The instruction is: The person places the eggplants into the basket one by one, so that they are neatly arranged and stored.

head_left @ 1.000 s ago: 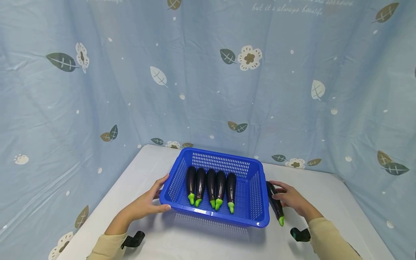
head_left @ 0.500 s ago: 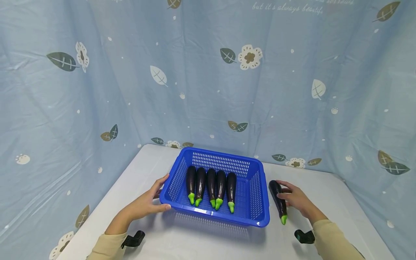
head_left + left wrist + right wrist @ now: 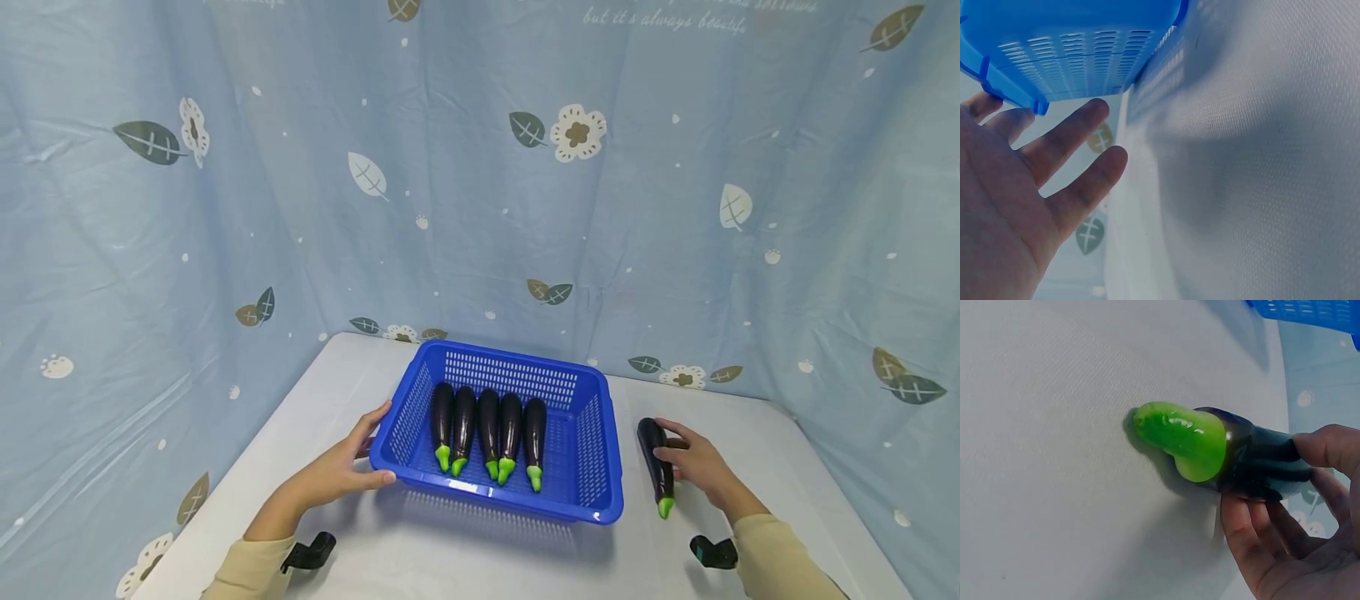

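Note:
A dark purple eggplant [image 3: 656, 462] with a green stem end lies on the white table right of the blue basket, stem toward the near side. My right hand [image 3: 696, 460] holds it from the right, thumb on one side and fingers on the other. In the right wrist view the green stem [image 3: 1185, 440] of the eggplant is close over the cloth. At the near left corner of the blue plastic basket [image 3: 495, 493] is my left hand [image 3: 336, 475], fingers spread along its outside. The left wrist view shows those fingers [image 3: 1069, 140] extended below the basket wall [image 3: 1072, 62].
Inside the basket several eggplants [image 3: 488, 429] lie side by side, stems toward me, left of bare basket floor [image 3: 558, 446]. The white table [image 3: 720, 400] meets a blue patterned curtain [image 3: 465, 208] at the back and left. Each wrist wears a black device [image 3: 311, 552].
My right hand has moved to the right with the eggplant, widening the gap to the basket. The left hand and the basket stay in place.

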A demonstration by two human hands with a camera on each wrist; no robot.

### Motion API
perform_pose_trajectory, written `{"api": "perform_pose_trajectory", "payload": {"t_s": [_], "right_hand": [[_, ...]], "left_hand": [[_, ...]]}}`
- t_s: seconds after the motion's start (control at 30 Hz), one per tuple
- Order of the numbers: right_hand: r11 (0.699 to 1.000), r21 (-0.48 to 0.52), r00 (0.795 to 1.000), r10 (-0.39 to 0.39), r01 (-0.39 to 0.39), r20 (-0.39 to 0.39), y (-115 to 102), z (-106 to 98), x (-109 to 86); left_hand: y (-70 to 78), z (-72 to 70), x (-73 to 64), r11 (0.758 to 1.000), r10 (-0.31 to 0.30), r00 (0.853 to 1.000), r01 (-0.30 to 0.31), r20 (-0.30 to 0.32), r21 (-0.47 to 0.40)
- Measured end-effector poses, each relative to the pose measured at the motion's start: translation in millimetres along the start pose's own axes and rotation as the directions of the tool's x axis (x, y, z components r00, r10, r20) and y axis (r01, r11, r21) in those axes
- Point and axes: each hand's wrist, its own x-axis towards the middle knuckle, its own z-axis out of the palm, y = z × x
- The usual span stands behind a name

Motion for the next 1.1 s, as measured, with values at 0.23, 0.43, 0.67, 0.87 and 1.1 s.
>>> {"api": "perform_pose_trajectory", "payload": {"t_s": [0.23, 0.43, 0.67, 0.87, 1.1], "right_hand": [[1.0, -0.006, 1.0, 0.007, -0.007, -0.021, 5.1, -0.4, 1.2], [1.0, -0.004, 0.999, 0.021, -0.022, -0.028, 6.5, 0.9, 0.2], [1.0, -0.009, 0.999, -0.001, 0.001, -0.034, 5.0, 1.5, 1.0], [0.999, -0.029, 0.999, -0.015, 0.014, -0.042, -0.4, 2.7, 1.1], [0.999, -0.025, 0.997, -0.042, 0.041, -0.057, -7.1, 5.6, -0.9]], "left_hand": [[-1.5, 0.6, 0.9, 1.0, -0.013, 1.0, 0.013, -0.005, 0.003], [-1.3, 0.5, 0.6, 1.0, -0.007, 1.0, 0.007, -0.005, 0.012], [0.0, 0.3, 0.5, 1.0, 0.001, 1.0, -0.001, -0.006, 0.01], [-0.4, 0.5, 0.7, 1.0, -0.003, 1.0, 0.003, -0.01, 0.012], [0.5, 0.2, 1.0, 1.0, -0.006, 1.0, 0.006, -0.01, 0.017]]}}
